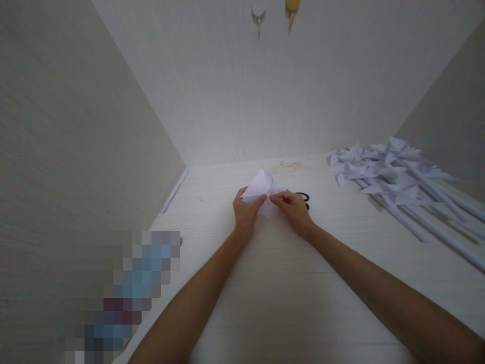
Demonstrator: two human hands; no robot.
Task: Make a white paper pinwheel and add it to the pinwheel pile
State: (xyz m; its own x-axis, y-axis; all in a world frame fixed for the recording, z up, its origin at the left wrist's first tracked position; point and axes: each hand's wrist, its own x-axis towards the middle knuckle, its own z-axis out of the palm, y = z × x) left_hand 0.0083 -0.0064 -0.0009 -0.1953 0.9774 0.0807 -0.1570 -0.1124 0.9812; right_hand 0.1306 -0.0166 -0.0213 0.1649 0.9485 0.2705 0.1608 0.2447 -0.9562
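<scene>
A white sheet of paper (261,186), partly folded and curled upward, sits between both my hands above the middle of the white table (288,298). My left hand (245,212) pinches its left side. My right hand (293,208) pinches the paper's right edge with fingertips. Black scissors (304,198) lie on the table just behind my right hand, mostly hidden by it.
A pile of several white paper pinwheels on rolled paper sticks (401,182) lies at the right. A thin white paper strip (175,189) lies along the left wall. Two hooks, one white (258,11) and one yellow (292,7), hang on the back wall. A blurred patch covers the lower left.
</scene>
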